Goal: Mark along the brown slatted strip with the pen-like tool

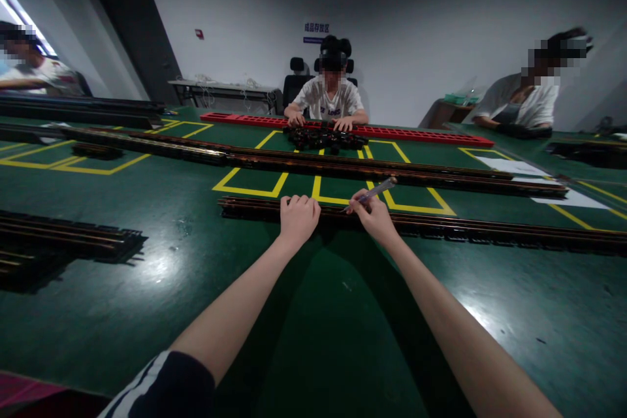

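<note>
A long dark strip (470,227) with copper-coloured lines along it lies across the green table in front of me. My left hand (300,217) is closed over the strip near its left end, fingers curled on its far side. Just to the right, my right hand (373,214) grips a pen-like tool (379,188) with a pale, see-through barrel. The tool slants up to the right, and its thin tip points down at the strip between my hands. Whether the tip touches the strip is too small to tell.
Beyond it runs another row of dark strips (343,163). More strips (63,235) lie at left. Yellow tape (249,192) marks boxes on the table (196,313). Across from me a person (327,95) handles black parts (323,137) by a red rail (416,136). White papers (568,202) lie at right.
</note>
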Tool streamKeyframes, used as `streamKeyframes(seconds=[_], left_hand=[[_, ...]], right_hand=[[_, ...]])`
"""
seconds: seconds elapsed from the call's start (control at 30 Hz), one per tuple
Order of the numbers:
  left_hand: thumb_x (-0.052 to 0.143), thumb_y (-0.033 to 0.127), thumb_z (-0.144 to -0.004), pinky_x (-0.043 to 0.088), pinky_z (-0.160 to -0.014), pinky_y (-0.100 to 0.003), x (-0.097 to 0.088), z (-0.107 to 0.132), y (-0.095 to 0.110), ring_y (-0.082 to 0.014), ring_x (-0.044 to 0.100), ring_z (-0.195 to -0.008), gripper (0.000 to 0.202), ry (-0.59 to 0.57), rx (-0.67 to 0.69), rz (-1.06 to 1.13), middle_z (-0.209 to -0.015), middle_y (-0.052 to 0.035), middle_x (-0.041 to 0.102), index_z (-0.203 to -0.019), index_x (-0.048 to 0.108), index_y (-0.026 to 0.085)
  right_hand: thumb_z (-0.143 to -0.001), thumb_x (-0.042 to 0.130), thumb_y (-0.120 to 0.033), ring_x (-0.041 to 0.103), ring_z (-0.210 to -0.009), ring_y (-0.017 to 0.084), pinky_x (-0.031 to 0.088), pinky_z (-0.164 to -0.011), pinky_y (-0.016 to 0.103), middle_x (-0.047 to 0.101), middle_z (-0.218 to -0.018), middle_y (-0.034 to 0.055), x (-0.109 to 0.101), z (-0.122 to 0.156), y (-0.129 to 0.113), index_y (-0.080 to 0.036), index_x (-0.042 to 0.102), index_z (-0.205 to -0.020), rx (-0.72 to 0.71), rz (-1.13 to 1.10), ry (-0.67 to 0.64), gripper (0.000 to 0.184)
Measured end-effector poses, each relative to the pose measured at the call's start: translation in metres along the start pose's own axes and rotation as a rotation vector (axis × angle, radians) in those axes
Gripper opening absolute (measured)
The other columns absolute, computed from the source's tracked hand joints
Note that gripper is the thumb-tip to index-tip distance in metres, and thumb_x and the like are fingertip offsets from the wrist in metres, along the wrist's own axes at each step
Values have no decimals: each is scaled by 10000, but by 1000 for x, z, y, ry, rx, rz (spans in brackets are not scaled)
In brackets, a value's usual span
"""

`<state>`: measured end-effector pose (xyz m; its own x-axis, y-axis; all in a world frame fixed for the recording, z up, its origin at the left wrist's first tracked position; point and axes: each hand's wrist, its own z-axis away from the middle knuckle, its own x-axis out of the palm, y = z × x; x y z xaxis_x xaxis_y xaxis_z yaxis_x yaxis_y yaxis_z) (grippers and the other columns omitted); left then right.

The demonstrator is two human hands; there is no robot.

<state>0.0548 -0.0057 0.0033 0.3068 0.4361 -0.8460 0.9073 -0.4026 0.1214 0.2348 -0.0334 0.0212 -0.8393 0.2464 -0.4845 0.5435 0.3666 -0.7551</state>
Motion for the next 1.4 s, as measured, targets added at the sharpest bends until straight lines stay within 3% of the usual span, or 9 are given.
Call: streamKeyframes(seconds=[0.27,0.73,1.4], left_hand=[[233,286,-966,384,-875,-425,-4,-1,0,-234,622,-872,489,-46,2,30,-938,-105,724,-893,700,158],[259,270,-958,384,-874,-427,-3,0,1,-239,624,-881,461,-38,-3,27,-945,-116,721,-899,703,157],[283,276,-962,417,-857,-436,-3,-2,1,-240,637,-870,453,-32,1,36,-937,-116,728,-900,709,134]], right_hand=[[-843,501,-493,603,-651,200,448,-623,322,663,-692,39,0,0,1,-228,516,-756,10,-20,-1,279],[-851,496,-384,618,-685,220,471,-654,350,671,-718,51,-1,2,-2,-224,513,-766,34,-10,-21,181],[-856,493,-510,611,-661,220,474,-630,353,668,-713,54,1,2,3,-223,525,-765,7,-4,10,303]])
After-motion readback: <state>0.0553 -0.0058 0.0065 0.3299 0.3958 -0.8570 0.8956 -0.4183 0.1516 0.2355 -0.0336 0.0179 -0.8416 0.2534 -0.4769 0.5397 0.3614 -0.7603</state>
